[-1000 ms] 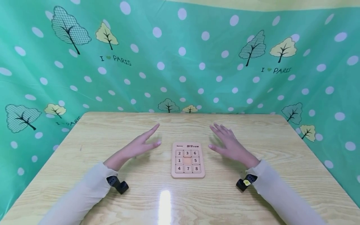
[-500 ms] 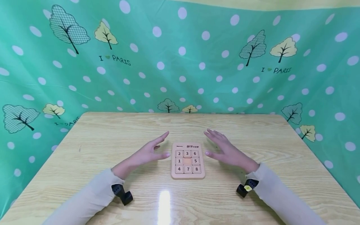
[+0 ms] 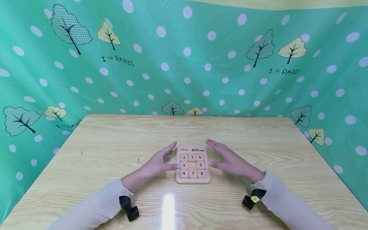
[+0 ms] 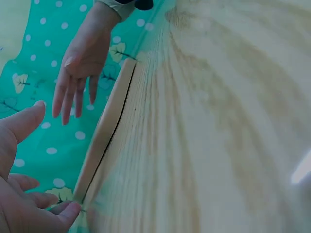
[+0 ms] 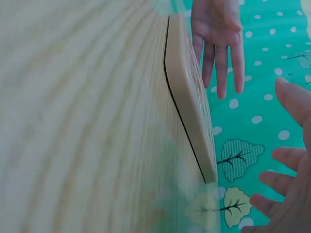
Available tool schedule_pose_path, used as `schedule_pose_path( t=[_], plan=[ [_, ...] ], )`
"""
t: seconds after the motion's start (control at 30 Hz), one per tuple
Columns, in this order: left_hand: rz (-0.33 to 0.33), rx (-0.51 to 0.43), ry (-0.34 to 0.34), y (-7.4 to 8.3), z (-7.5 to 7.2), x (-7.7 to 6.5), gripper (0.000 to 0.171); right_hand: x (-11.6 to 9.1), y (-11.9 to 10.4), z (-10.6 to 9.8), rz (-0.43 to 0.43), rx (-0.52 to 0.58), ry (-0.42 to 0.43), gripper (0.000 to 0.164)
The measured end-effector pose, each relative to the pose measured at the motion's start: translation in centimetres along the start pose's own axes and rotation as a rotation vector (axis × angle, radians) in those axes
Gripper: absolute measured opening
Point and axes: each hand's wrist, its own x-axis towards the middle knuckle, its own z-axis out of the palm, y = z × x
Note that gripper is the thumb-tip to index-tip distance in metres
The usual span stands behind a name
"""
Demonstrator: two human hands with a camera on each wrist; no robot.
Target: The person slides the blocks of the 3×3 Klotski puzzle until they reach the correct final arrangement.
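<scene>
A pink number slide puzzle (image 3: 193, 179) lies flat on the wooden table in the head view. Its tiles read 2, 3, 6 on top, 1, a gap, 5 in the middle, and 4, 7, 8 below. At its left edge is my left hand (image 3: 157, 163), thumb and fingers spread; whether the thumb touches the board I cannot tell. My right hand (image 3: 232, 160) stands at the right edge in the same way, fingers extended. Both wrist views show the puzzle's side (image 4: 106, 133) and nothing gripped in either hand.
The light wooden table (image 3: 120, 134) reaches back to a green dotted curtain (image 3: 184, 83) with printed trees. A bright light reflection shows on the tabletop in front of the puzzle. Each wrist wears a black camera (image 3: 128, 208) on a band.
Both hands have come inward toward the puzzle and a little nearer the person, the left hand travelling farther. The puzzle and its tiles stay as they were.
</scene>
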Motion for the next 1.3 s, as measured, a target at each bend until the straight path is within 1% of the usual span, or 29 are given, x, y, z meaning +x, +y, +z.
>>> schedule_pose_path(
  t=[0.1, 0.27, 0.37, 0.57, 0.67, 0.8, 1.0, 1.13, 1.3],
  plan=[
    [0.013, -0.013, 0.020, -0.2, 0.3, 0.0, 0.093, -0.1, -0.2, 0.3, 0.011, 0.031, -0.005, 0.076],
    [-0.018, -0.013, 0.044, -0.6, 0.6, -0.1, 0.092, -0.4, -0.4, 0.7, 0.041, 0.090, -0.013, 0.073],
    [-0.036, 0.010, 0.056, -0.9, 0.7, 0.0, 0.091, -0.6, -0.5, 1.0, 0.081, 0.124, -0.010, 0.072],
    [-0.025, 0.097, 0.060, -1.4, 0.6, 0.2, 0.093, -0.5, -0.5, 1.4, 0.142, 0.193, 0.007, 0.070],
    [-0.018, 0.123, 0.052, -1.6, 0.5, 0.2, 0.094, -0.3, -0.5, 1.6, 0.146, 0.211, 0.019, 0.069],
    [0.007, 0.137, 0.017, -1.8, 0.4, 0.2, 0.096, 0.0, -0.4, 2.0, 0.153, 0.233, 0.043, 0.065],
    [0.035, 0.159, -0.039, -1.6, 0.3, 0.3, 0.096, 0.1, -0.4, 2.5, 0.202, 0.273, 0.096, 0.049],
    [0.050, 0.197, -0.057, -1.6, 0.3, 0.4, 0.099, 0.1, -0.3, 2.7, 0.230, 0.300, 0.126, 0.039],
    [0.059, 0.240, -0.077, -1.7, 0.3, 0.4, 0.103, 0.2, -0.3, 3.1, 0.275, 0.331, 0.155, 0.030]
  ],
)
